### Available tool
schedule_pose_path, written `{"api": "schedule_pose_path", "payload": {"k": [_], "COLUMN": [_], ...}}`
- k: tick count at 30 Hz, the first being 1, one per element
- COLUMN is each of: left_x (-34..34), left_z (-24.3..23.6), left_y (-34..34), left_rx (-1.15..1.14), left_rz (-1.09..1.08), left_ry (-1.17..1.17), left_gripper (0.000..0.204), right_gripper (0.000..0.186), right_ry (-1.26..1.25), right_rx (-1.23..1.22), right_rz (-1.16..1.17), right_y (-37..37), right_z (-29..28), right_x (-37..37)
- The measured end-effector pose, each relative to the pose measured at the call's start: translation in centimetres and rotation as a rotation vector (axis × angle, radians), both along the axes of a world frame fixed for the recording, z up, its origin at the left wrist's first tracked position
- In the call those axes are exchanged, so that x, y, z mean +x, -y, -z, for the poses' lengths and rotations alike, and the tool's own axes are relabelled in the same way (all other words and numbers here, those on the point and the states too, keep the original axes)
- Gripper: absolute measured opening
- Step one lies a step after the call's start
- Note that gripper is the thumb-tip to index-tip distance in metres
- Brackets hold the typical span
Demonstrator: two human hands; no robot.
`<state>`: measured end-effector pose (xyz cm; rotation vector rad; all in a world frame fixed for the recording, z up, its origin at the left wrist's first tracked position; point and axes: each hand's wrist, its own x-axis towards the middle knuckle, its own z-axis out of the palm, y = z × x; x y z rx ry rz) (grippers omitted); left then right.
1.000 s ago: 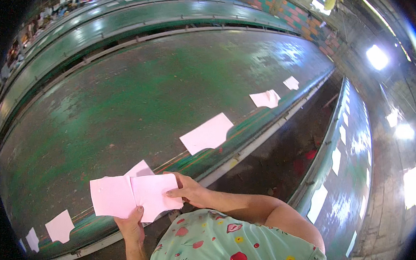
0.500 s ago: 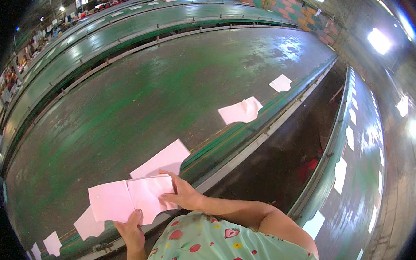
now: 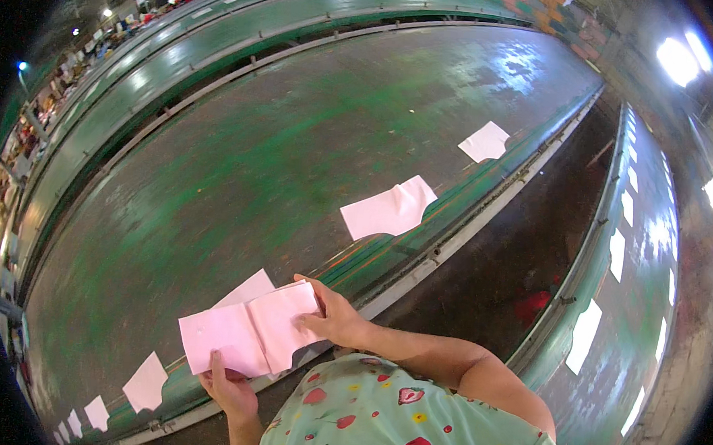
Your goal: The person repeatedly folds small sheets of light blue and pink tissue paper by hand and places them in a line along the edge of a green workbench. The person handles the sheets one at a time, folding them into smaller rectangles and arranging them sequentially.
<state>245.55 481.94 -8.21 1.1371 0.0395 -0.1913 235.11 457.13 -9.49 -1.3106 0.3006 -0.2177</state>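
Note:
Between both hands, over the near edge of the long table [image 3: 237, 184], I hold a small stack of pale pink cut fabric pieces [image 3: 242, 333] with a crease across the middle. My left hand [image 3: 233, 387] grips the lower left edge, its thumb on top. At the right end, my right hand [image 3: 337, 314] pinches the stack, thumb above and fingers behind. Beyond the stack a single pink piece [image 3: 244, 287] lies on the table, partly covered from sight. Farther along lie a rumpled pink piece [image 3: 389, 210] and a smaller pale piece [image 3: 484, 142].
More pale pieces [image 3: 146, 383] lie along the table's edge to the left. Across a dark aisle [image 3: 500, 254] on the right stands another long table with a row of white pieces [image 3: 583, 337]. Further long green tables [image 3: 245, 35] stand at the far side.
My view has shifted along the table. The held stack now sits farther right in view and hides more of the piece behind it. Both hands keep their grip.

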Motion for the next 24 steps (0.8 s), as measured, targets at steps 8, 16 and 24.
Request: {"api": "schedule_pose_path", "payload": {"k": [8, 16, 24], "left_x": [2.6, -1.9, -9.2], "left_z": [2.6, 2.6, 4.3], "left_y": [10.1, 26.0, 48.1], "left_rx": [-0.109, 0.108, -0.011], "left_rz": [0.116, 0.445, 0.53], "left_ry": [0.004, 0.148, -0.177], "left_gripper": [0.055, 0.064, 0.059], "right_gripper": [0.08, 0.074, 0.056], "right_ry": [-0.093, -0.043, -0.022], "right_rx": [-0.239, -0.192, -0.31], "right_rz": [0.192, 0.661, 0.452], "right_y": [8.9, 24.8, 49.1], "right_z": [0.7, 0.9, 0.3], "right_x": [-3.0, -8.5, -16.3]}}
